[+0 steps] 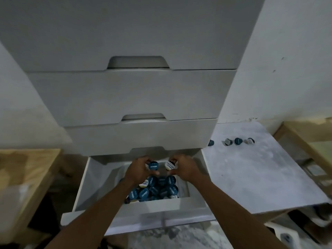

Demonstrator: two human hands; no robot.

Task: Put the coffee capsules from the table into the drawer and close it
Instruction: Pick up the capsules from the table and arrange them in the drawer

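Observation:
The bottom drawer of a white cabinet stands pulled out below me. A pile of several blue coffee capsules fills an inner box in it. My left hand is over the drawer's back part, shut on a blue-lidded capsule. Beside it my right hand is shut on a white-lidded capsule. Both hands hover just above the pile. Several more capsules lie on the grey table to the right of the cabinet.
Three shut drawers rise above the open one, their fronts overhanging its back. A wooden table stands at the left and a wooden frame at the far right. Walls flank the cabinet.

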